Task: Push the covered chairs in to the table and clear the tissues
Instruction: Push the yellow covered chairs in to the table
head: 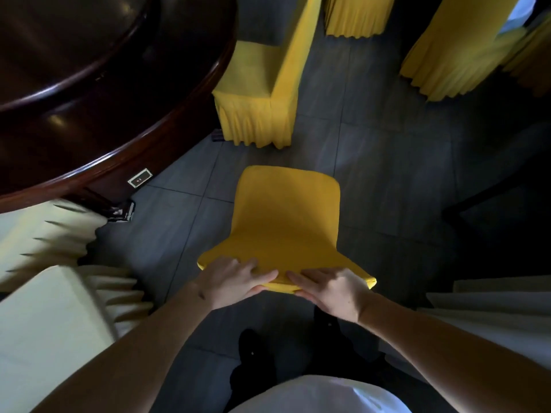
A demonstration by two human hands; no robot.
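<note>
While both bare forearms reach forward from the bottom edge, the left hand point(235, 283) and right hand point(329, 289) meet side by side on the near top edge of a yellow chair point(286, 225). Each hand is wrapped over that edge of the backrest: fingers spread flat on the front face of the cover, thumbs tucked beneath the rim, so both are grasping the chair top. The fingertips of the two hands nearly touch at the middle. The wrists are bent slightly down, elbows out of view low in the frame.

This chair stands on the grey tiled floor point(387, 180), just in front of the person, apart from the table point(89, 93), which lies up and to the left. Its backrest is seen from above and hides the seat.

To the left, close by, sits one cream chair point(50, 317) with a pleated skirt, blurred; whether the pale pleats above it belong to a second one I cannot tell. At the right edge pale draped cloth point(492, 305) shows, too cropped to name.

Farther on, a second yellow chair point(256, 96) stands with its seat facing the dark, round, glossy wooden table, its front at the table's rim. Beyond, at the top, at least two more yellow covers point(354, 16) hang in pleats, making four or so yellow chairs in all.
</note>
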